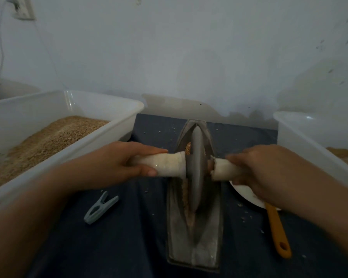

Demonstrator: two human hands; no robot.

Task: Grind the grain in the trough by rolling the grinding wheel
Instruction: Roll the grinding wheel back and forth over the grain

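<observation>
Head view, only one: grey metal boat-shaped trough (195,233) lies lengthwise on dark blue cloth (129,237), w/ the grey metal disc-shaped grinding wheel (197,167) standing on edge in its groove, roughly mid-trough. Left hand (117,163) is wrapped round the white cloth-bound handle (165,164) on its side; right hand (257,173) grips the matching stub opposite. Tan grain (187,189) sits in the groove beside the wheel, some whole at the far end. Big translucent plastic tub (64,109) of grain at left, another at right, grey clothes peg (100,207) nearby, orange-handled tool (277,233) by a white plate. Risk, imo: uneven push from one hand tilts the wheel, it rides up the wall & flicks grain out; bits already on the cloth.
</observation>
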